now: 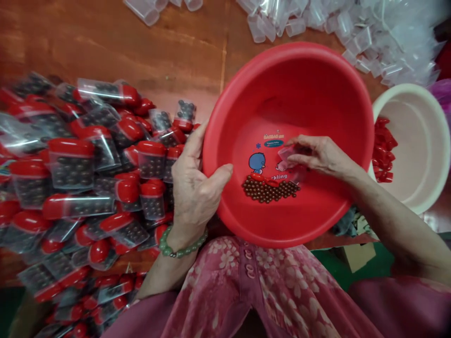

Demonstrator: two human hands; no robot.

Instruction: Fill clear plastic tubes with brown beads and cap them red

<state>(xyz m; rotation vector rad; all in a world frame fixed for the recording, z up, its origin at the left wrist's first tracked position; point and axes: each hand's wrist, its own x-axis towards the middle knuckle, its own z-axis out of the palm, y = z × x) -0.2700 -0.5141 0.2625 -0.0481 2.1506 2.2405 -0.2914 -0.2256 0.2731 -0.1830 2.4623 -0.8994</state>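
Your right hand (326,155) pinches clear plastic cup (287,154) above brown beads (269,190) in red basin (317,61); left hand (199,188) spread, gripping rim. Risks: tipped basin rolls beads away, loose pinch drops cup, stray elbow knocks filled capped containers (105,164) heaped beside.

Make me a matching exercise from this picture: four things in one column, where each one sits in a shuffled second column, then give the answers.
Things:
1. Small brown balls
2. Loose red caps
3. Filled clear tubs with red caps
4. Empty clear tubs

Places:
A. Heaped on the wooden table, left of the red basin
B. Scattered on the table beyond the red basin
C. Inside the cream basin
D. Inside the red basin

Pairs: 1-D; 2-C; 3-A; 4-B.
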